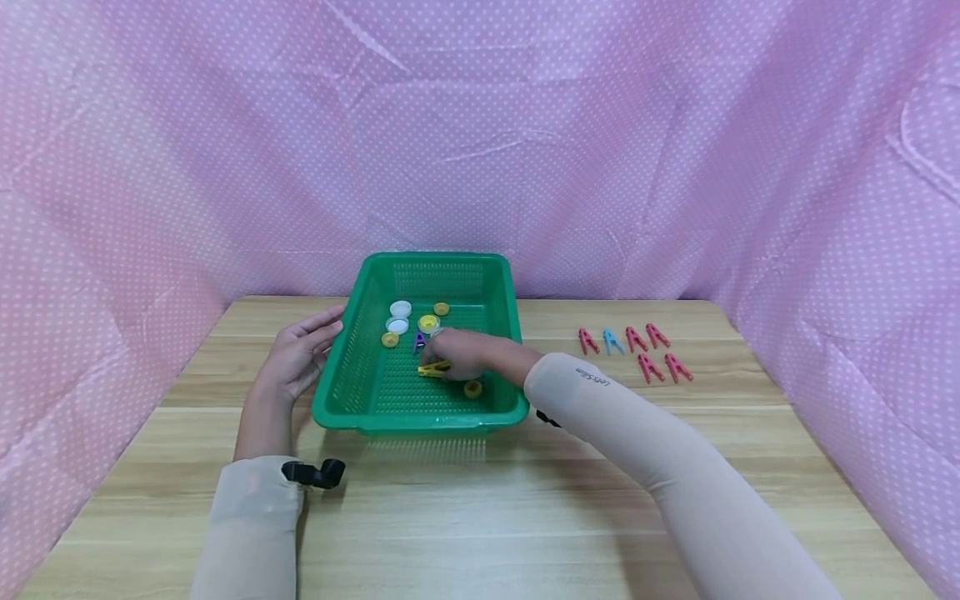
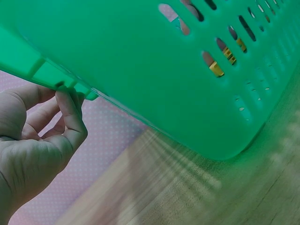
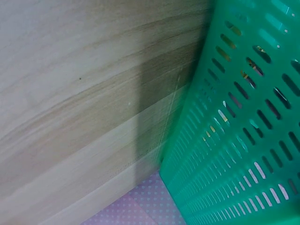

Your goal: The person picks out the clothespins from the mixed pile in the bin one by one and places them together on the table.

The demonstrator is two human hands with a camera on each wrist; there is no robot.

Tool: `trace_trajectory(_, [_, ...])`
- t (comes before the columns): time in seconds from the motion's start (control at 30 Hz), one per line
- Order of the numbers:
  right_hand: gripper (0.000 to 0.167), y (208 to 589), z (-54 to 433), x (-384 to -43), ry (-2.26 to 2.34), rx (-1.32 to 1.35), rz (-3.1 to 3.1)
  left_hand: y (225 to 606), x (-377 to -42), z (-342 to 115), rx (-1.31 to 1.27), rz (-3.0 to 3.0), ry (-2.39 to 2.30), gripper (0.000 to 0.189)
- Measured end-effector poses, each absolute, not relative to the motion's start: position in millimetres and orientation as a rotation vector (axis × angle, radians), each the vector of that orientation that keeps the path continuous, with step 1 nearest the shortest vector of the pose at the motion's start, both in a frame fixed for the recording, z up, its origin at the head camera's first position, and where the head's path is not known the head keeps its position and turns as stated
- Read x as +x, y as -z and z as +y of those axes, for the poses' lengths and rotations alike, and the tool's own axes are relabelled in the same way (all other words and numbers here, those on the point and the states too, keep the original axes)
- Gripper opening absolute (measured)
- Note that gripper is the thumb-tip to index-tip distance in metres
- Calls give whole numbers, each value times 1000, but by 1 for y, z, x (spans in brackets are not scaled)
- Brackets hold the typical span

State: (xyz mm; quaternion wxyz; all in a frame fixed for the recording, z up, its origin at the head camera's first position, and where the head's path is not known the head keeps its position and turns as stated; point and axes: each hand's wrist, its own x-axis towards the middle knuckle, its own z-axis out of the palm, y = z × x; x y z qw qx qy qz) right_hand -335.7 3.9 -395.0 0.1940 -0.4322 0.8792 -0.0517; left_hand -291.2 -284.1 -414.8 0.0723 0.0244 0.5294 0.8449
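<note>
A green plastic basket [image 1: 347, 392] with slotted walls stands on the table. At its left rim my left hand [image 1: 296, 358] pinches the edge between thumb and fingers; the left wrist view shows this hand [image 2: 42, 131] at the basket's lip [image 2: 33, 65]. My right hand [image 1: 459, 354] reaches over the right side into the basket, its fingers at a yellow clothespin [image 1: 432, 369] just above the basket floor. Beside those fingers lies a purple clothespin [image 1: 419, 342]. The right wrist view shows only the basket's slotted wall [image 3: 234, 140], with that hand hidden behind it.
In the basket lie white caps [image 1: 401, 309], several yellow caps [image 1: 390, 339] and a larger yellow-and-clear cap [image 1: 428, 323]. Right of it, several red clothespins [image 1: 650, 367] and one light blue clothespin [image 1: 612, 341] lie on the wooden table [image 1: 465, 517]. Pink dotted cloth [image 1: 450, 125] hangs behind.
</note>
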Motion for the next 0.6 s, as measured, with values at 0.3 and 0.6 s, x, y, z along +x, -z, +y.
trace_trajectory(0.3, [37, 393, 6, -334, 128, -1217, 2463, 415, -293, -282, 71, 1587, -2533, 32])
trace_trajectory(0.6, [36, 392, 6, -335, 139, -1265, 2478, 412, -291, -284, 59, 1586, -2533, 30])
